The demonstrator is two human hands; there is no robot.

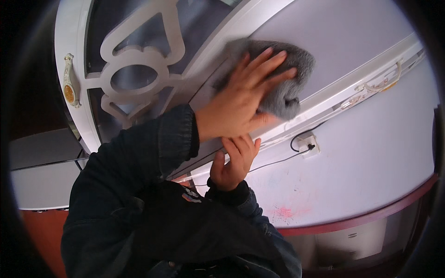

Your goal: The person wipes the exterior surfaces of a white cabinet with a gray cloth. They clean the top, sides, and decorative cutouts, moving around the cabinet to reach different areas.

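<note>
My left hand lies spread over a grey plush cloth, pressing it against the smooth grey-lilac panel of a white cabinet door. The cloth is bunched at its lower end, and its left part is blurred. Below my left wrist is my right hand, with fingers partly bent and apart and no object seen in it. Its fingertips come close to the left hand's underside; whether they touch it or the door edge, I cannot tell.
A glass door with white fretwork bears an ornate handle at left. Another handle juts out at right. A black cord runs to a plug in a wall socket. The white wall has a pink stain.
</note>
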